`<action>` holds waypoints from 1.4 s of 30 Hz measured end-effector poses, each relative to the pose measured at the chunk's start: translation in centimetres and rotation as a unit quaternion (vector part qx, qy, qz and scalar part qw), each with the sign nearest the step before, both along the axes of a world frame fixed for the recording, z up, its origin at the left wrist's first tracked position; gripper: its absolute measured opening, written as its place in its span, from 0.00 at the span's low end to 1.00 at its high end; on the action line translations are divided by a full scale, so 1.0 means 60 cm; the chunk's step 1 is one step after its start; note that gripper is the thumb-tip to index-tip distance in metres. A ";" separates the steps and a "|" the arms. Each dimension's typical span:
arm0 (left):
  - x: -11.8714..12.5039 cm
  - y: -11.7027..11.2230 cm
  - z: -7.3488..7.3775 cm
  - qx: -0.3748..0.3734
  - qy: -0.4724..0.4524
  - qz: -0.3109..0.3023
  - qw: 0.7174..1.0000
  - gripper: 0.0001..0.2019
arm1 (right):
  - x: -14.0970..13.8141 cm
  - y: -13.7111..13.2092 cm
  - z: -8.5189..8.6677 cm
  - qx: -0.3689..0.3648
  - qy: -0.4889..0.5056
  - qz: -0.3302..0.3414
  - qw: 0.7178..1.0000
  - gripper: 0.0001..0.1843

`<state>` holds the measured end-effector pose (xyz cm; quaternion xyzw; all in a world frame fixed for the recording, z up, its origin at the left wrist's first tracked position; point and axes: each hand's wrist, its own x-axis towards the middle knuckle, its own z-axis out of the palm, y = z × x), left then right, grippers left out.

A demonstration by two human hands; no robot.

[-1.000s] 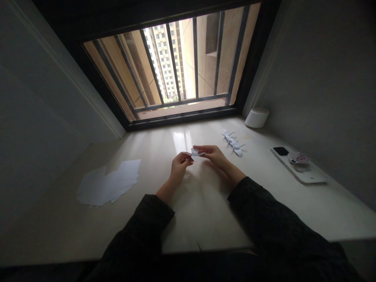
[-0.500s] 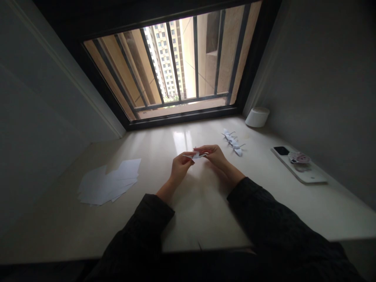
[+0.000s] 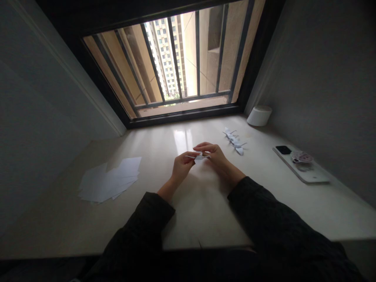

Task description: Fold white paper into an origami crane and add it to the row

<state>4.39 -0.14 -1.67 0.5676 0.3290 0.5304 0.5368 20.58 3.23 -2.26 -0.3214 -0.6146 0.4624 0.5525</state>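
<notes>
I have both hands near the centre of the frame, fingers drawn in around one small folded paper (image 3: 199,157) that sits between them, thin points sticking out to either side. My left hand (image 3: 180,167) pinches it from the left, thumb and fingers nearly closed on it. My right hand (image 3: 216,156) has its right end, the fingers bent over and little gap left; exactly where each fingertip presses I cannot tell. Dark sleeves (image 3: 258,207) run from the bottom edge up to both wrists.

Just right of centre, beyond my right hand, I see a row of folded paper cranes (image 3: 234,141) set close together on the pale tabletop (image 3: 202,219). At left of centre lie loose white sheets (image 3: 108,182), overlapping in a fanned pile. Toward the right edge I make out a phone (image 3: 311,175), back up, with a round pinkish piece (image 3: 302,157) on it. A white container (image 3: 259,116) stands at upper right, near the lower corner of a barred window (image 3: 190,111)
</notes>
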 end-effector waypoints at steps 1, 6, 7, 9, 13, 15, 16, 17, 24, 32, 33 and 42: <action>0.000 -0.001 0.001 0.005 0.010 0.004 1.000 0.11 | 0.001 0.002 -0.003 0.002 -0.003 -0.003 1.000 0.11; 0.000 -0.007 0.006 0.036 0.052 0.034 0.997 0.11 | 0.003 0.001 -0.007 0.061 -0.059 -0.050 0.995 0.08; 0.001 -0.008 0.007 0.043 0.057 0.040 0.997 0.10 | 0.003 -0.001 -0.005 0.073 -0.077 -0.064 0.992 0.08; 0.001 -0.008 0.007 0.053 0.063 0.049 0.995 0.10 | 0.003 -0.005 -0.003 0.089 -0.102 -0.093 0.986 0.08; 0.000 -0.008 0.004 0.058 0.063 0.055 0.995 0.11 | 0.000 -0.009 -0.004 0.094 -0.121 -0.126 0.980 0.07; -0.001 -0.007 0.003 0.060 0.064 0.059 0.994 0.11 | -0.001 -0.009 -0.005 0.089 -0.125 -0.132 0.979 0.08; -0.001 -0.006 0.002 0.060 0.065 0.062 0.994 0.11 | -0.002 -0.009 -0.005 0.085 -0.127 -0.133 0.979 0.08; -0.002 -0.006 0.001 0.060 0.064 0.065 0.994 0.11 | -0.003 -0.009 -0.006 0.080 -0.128 -0.133 0.979 0.09; 0.000 -0.012 0.005 0.074 0.082 0.083 0.990 0.09 | -0.006 -0.010 -0.006 0.044 -0.144 -0.146 0.978 0.16; -0.020 0.009 0.003 0.112 0.107 0.208 0.966 0.13 | -0.011 -0.003 -0.014 -0.027 -0.174 -0.108 0.978 0.16; -0.025 0.013 0.001 0.113 0.115 0.223 0.961 0.14 | -0.013 -0.005 -0.013 -0.041 -0.166 -0.087 0.981 0.17; -0.034 0.015 0.002 0.175 0.259 0.257 0.914 0.12 | -0.043 -0.040 0.018 -0.205 -0.032 0.008 0.978 0.26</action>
